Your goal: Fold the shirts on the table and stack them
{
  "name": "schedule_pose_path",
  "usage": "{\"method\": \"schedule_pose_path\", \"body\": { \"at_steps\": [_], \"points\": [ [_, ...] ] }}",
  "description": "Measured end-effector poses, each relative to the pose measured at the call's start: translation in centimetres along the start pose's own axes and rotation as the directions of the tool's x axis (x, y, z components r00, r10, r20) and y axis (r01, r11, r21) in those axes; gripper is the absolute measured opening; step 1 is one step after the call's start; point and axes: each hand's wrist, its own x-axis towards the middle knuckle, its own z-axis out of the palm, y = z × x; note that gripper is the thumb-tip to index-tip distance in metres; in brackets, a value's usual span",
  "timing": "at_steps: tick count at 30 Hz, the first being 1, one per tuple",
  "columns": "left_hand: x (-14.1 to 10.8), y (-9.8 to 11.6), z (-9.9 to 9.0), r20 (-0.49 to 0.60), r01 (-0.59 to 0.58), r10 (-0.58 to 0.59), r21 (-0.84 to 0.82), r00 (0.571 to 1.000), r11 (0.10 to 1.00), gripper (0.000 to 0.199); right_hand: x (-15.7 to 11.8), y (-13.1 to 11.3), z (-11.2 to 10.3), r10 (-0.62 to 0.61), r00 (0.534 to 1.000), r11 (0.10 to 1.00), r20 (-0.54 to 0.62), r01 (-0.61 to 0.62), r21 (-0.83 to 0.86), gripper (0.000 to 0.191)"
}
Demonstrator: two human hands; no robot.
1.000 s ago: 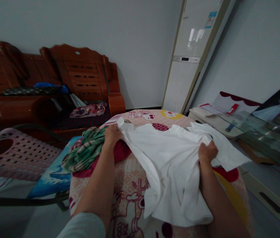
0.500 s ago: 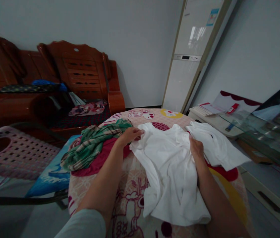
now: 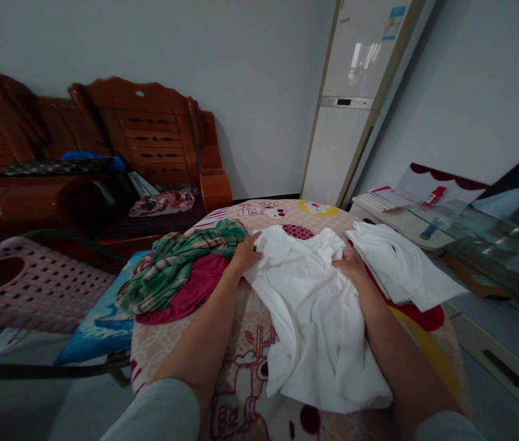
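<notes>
A white shirt (image 3: 312,306) lies spread and wrinkled on the round table's patterned cloth (image 3: 245,343), its neckline at the far side. My left hand (image 3: 246,252) is closed on the shirt's upper left shoulder. At the upper right shoulder, my right hand (image 3: 351,263) pinches the fabric, thumb towards the middle of the shirt. Folded white clothing (image 3: 399,263) rests just to the right of my right hand. Left of my left hand lie a green plaid cloth (image 3: 179,269) and a dark pink cloth (image 3: 199,288).
Wooden chairs (image 3: 149,135) stand behind on the left, with a pink woven basket (image 3: 34,285) and a blue cushion (image 3: 103,324) nearer. A tall white cabinet unit (image 3: 337,141) stands at the back. Glass shelving (image 3: 493,245) is at the right.
My right hand has moved inward and now bunches the shirt's right shoulder. My left hand has shifted slightly down along the left shoulder. The shirt's top edge has altered a little.
</notes>
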Motion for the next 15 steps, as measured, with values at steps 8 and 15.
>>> {"method": "schedule_pose_path", "body": {
  "at_steps": [8,15],
  "points": [
    [0.6,-1.8,-3.0,0.05,-0.087,0.089,-0.044,0.995,0.995,0.049,0.6,-4.4,-2.9,-0.079,0.997,0.828,0.028,0.081,-0.554,0.032],
    [2.2,0.0,-3.1,-0.281,-0.143,0.184,0.16,0.942,0.977,0.06,3.6,-6.4,-3.3,-0.147,0.979,0.84,-0.143,0.047,-0.54,0.035]
  ]
}}
